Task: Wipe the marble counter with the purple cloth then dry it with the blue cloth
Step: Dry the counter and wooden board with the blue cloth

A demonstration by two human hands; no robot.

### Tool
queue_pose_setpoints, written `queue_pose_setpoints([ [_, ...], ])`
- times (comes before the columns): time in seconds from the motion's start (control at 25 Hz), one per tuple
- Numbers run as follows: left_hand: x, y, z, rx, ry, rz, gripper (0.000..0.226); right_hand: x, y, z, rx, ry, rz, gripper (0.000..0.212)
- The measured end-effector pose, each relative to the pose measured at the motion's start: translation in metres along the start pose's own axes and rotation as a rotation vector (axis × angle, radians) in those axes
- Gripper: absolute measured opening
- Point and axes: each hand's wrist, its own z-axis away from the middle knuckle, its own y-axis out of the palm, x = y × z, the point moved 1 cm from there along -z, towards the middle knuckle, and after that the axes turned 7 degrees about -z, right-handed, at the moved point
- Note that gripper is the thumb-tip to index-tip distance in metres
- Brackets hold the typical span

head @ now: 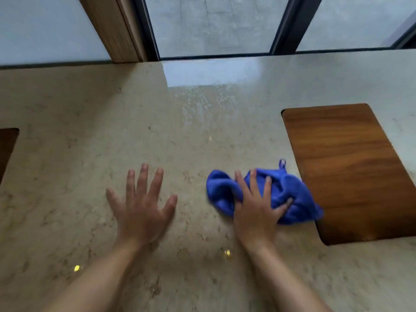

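The blue cloth (286, 194) lies bunched on the marble counter (90, 131), right of centre near the front edge, its long axis running left to right, its small hanging loop pointing away toward the window (213, 25). Its right end laps onto the wooden inset panel (351, 167). The right hand (256, 206) presses down on it with fingers spread flat. The left hand (139, 203) is released, fingers splayed over the bare marble to the cloth's left. No writing shows.
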Motion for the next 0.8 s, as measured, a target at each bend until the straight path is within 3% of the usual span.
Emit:
queue_pose_setpoints([
  [0.28, 0.002, 0.001, 0.003, -0.054, 0.037, -0.034, 0.078, 0.068, -0.002, -0.258, 0.086, -0.141, 0.068, 0.063],
  [0.36, 0.000, -0.002, 0.002, -0.051, 0.036, -0.045, 0.078, 0.093, -0.006, -0.307, 0.081, -0.163, 0.059, 0.057],
  [0.44, 0.000, -0.002, 0.001, -0.033, 0.009, -0.051, 0.079, 0.121, -0.008, -0.332, 0.084, -0.145, -0.012, 0.049],
  [0.6, 0.001, -0.003, 0.001, -0.017, 0.003, -0.039, 0.079, 0.151, -0.018, -0.351, 0.102, -0.119, -0.079, 0.052],
  [0.68, 0.001, -0.003, 0.001, -0.022, -0.001, -0.032, 0.079, 0.160, -0.013, -0.344, 0.155, -0.247, -0.060, 0.054],
  [0.8, 0.001, -0.004, 0.002, -0.010, -0.011, -0.032, 0.078, 0.164, -0.001, -0.305, 0.230, -0.580, 0.023, 0.054],
])
